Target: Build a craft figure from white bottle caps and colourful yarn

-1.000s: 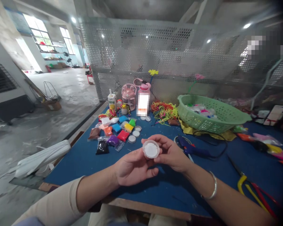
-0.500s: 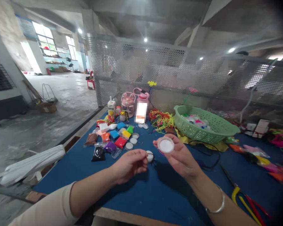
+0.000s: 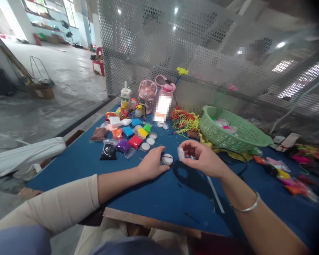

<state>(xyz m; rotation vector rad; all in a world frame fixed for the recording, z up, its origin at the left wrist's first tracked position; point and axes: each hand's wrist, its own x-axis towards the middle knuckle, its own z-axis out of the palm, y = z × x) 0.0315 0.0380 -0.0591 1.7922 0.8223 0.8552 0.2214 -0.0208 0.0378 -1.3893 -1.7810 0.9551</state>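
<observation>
My left hand (image 3: 154, 162) is at the middle of the blue table (image 3: 138, 191), thumb and fingers spread at the left side of a round white disc (image 3: 168, 160). A thin dark cord crosses that disc, and I cannot tell whether my fingertips press on it. To its right my right hand (image 3: 203, 157) pinches a small round clear-rimmed white lid (image 3: 180, 154) between thumb and fingers. The lid is raised above the table and turned nearly edge-on. Several similar white discs (image 3: 150, 141) lie beyond my left hand, beside packets of coloured clay (image 3: 135, 141).
A green basket (image 3: 228, 136) of small packets stands at the back right. Tangled bright cords (image 3: 186, 120), pink bottles (image 3: 147, 94) and a drink carton (image 3: 126, 97) line the back, before a perforated metal screen (image 3: 196, 53). A white stick (image 3: 215, 194) lies below my right forearm.
My hands have parted; the right keeps the lid and has turned it edge-on. My left hand has moved to the corded disc, its fingers opening around it. The camera view has shifted.
</observation>
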